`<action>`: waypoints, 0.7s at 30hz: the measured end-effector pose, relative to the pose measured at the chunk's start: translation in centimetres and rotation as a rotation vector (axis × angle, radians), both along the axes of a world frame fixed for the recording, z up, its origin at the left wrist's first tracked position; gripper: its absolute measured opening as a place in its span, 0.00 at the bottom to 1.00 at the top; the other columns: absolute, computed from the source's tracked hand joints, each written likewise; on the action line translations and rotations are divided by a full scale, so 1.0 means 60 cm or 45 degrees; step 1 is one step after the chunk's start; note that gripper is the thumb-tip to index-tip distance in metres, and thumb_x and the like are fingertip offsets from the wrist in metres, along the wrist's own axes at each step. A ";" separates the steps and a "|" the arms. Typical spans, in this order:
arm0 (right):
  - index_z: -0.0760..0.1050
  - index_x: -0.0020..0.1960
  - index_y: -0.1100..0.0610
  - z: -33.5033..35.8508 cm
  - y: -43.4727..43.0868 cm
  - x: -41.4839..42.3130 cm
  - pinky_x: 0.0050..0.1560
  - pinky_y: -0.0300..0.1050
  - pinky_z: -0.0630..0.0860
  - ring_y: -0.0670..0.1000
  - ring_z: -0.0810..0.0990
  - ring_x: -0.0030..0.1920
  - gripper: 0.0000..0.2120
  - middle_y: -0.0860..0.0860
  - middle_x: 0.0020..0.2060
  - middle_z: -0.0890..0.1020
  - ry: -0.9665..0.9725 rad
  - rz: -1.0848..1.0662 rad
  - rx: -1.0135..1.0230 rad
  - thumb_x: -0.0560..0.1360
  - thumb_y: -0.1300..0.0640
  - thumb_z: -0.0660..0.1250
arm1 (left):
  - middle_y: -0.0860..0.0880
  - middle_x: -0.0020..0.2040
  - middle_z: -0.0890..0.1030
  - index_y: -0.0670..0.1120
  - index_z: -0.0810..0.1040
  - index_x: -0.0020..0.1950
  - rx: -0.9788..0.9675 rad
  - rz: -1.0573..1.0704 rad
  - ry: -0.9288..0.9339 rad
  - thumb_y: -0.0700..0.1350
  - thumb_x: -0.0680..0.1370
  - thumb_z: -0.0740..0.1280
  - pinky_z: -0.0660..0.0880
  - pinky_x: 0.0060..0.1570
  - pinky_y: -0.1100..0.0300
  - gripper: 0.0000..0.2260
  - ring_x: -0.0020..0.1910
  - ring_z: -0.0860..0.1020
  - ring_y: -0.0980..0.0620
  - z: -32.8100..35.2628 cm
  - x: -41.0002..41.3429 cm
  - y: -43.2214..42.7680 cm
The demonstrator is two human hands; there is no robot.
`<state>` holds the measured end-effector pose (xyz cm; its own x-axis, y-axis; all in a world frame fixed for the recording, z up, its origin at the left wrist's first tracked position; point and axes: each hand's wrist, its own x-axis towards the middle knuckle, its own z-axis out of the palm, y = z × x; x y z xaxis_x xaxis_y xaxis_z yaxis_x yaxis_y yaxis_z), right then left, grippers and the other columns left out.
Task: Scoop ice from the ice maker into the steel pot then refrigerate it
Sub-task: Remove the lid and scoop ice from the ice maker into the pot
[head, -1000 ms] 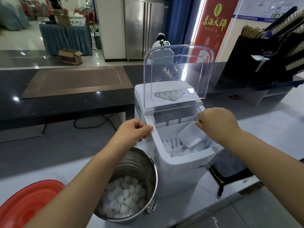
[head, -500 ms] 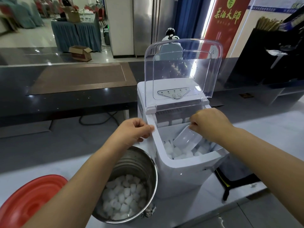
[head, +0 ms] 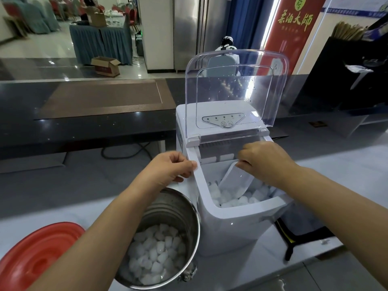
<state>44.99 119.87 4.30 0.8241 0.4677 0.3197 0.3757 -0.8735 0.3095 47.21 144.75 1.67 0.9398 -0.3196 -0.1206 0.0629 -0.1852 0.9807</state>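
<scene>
Nearest, just beside the front-left corner of the ice maker (head: 231, 232): steel pot (head: 165, 211), open-topped, with ice cubes (head: 155, 250) piled over the bottom and plenty of bare wall above. Further left of the ice maker, at the frame edge: red lid (head: 35, 248), flat on the counter (head: 315, 276).

Next back, at the ice maker's left rim: left hand (head: 170, 169), fingers curled over the white edge, apparently bracing the machine. Inside the ice maker's open bin: right hand (head: 262, 162), clamped on the top end of the clear scoop (head: 237, 181), blade angled down into the loose ice (head: 228, 199). Hands apart, one at each side of the bin.

Step in hand, by the look of it: loading a scoopful; refrigeration not yet begun. Next move calls for digging under the cubes, lifting level, swinging left over the ice maker's rim and tipping above the pot without spilling.

Over the ice maker's back: clear cover (head: 235, 87), hinged upright. Far behind the ice maker: tall steel refrigerator (head: 189, 32), doors closed, the likely destination.
</scene>
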 end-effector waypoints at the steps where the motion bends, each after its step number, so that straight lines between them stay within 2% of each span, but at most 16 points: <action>1: 0.74 0.25 0.57 -0.001 0.003 0.001 0.22 0.38 0.61 0.54 0.73 0.21 0.16 0.50 0.22 0.73 0.009 0.036 0.000 0.59 0.58 0.81 | 0.52 0.31 0.82 0.44 0.75 0.37 0.002 -0.001 -0.001 0.44 0.73 0.72 0.77 0.45 0.56 0.08 0.35 0.79 0.54 0.000 0.000 0.000; 8: 0.75 0.25 0.57 0.009 0.016 0.011 0.20 0.39 0.67 0.53 0.76 0.22 0.16 0.50 0.22 0.74 0.068 0.135 -0.065 0.56 0.56 0.83 | 0.51 0.31 0.81 0.44 0.74 0.36 -0.016 -0.011 0.002 0.44 0.72 0.72 0.76 0.43 0.57 0.09 0.34 0.78 0.55 -0.002 0.002 0.001; 13: 0.76 0.27 0.58 0.005 0.002 0.010 0.22 0.41 0.70 0.55 0.75 0.23 0.13 0.51 0.23 0.75 0.031 0.064 -0.027 0.61 0.59 0.80 | 0.49 0.32 0.81 0.43 0.75 0.37 -0.014 -0.016 0.007 0.44 0.72 0.72 0.76 0.43 0.57 0.09 0.34 0.78 0.55 -0.003 0.003 0.002; 17: 0.71 0.26 0.59 0.016 -0.002 0.003 0.21 0.40 0.67 0.54 0.71 0.22 0.17 0.52 0.23 0.71 -0.106 0.067 0.042 0.65 0.60 0.78 | 0.50 0.32 0.81 0.44 0.75 0.36 -0.003 -0.021 0.005 0.44 0.72 0.72 0.76 0.42 0.58 0.09 0.33 0.78 0.56 -0.003 0.004 0.002; 19: 0.70 0.26 0.58 0.010 0.001 -0.001 0.22 0.39 0.65 0.53 0.71 0.22 0.17 0.52 0.23 0.71 -0.188 0.117 0.015 0.69 0.59 0.74 | 0.50 0.32 0.81 0.44 0.75 0.37 0.002 -0.026 0.001 0.44 0.72 0.72 0.76 0.43 0.58 0.09 0.33 0.78 0.56 -0.001 0.005 0.002; 21: 0.71 0.26 0.57 -0.004 0.003 -0.001 0.22 0.39 0.65 0.53 0.72 0.22 0.17 0.51 0.23 0.72 -0.176 0.171 -0.022 0.72 0.55 0.66 | 0.50 0.32 0.81 0.44 0.74 0.36 0.000 -0.022 0.001 0.44 0.72 0.72 0.76 0.43 0.57 0.09 0.34 0.78 0.55 0.000 0.004 0.001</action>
